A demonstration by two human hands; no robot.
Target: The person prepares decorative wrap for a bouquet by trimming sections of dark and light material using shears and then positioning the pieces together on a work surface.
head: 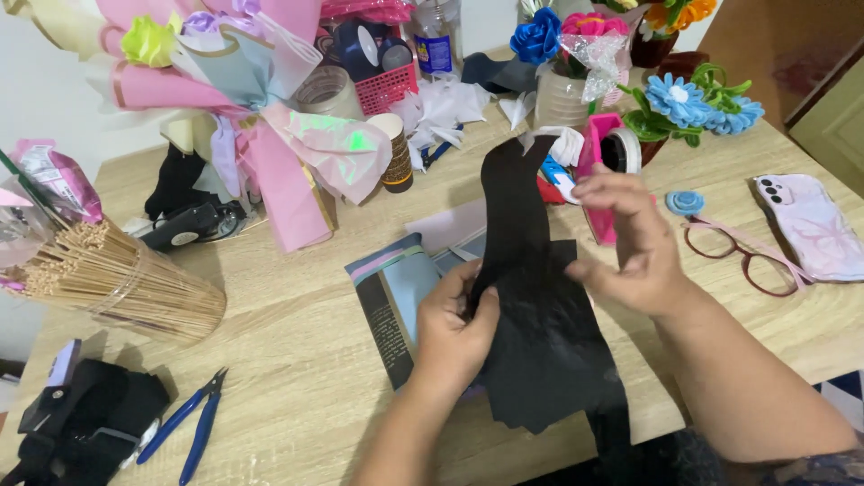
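The person's left hand (454, 328) pinches a sheet of black paper (540, 342) near the middle of the wooden worktop (297, 360). Its fingers are pressed together on the paper's left edge. The right hand (630, 243) is at about 2 o'clock from the left hand. Its fingers are bent and close on the right edge of the same paper, though one cannot tell how tight the hold is. A long strip of the black paper sticks up between the two hands, toward 12 o'clock.

Under the paper lies a blue and dark folded sheet (396, 292) (it peeks out at 9 o'clock from the left hand).

At 3 o'clock from the right hand are pink glasses (742, 256), and past them a phone in a pale pink case (810, 225). A small blue round flower (685, 202) lies just above the glasses. A pink tape holder (607, 157) stands at 12 o'clock from the right hand, and blue fuzzy flowers (693, 103) stand beyond it.

At 9 o'clock, far from the hands, lies a bundle of thin wooden sticks (117, 279). Blue pliers (193, 423) rest at 8 o'clock, beside a black bag (85, 418). A big bunch of flowers wrapped in pink paper (243, 108) stands at 11 o'clock, with a brown paper cup (393, 148) near it.
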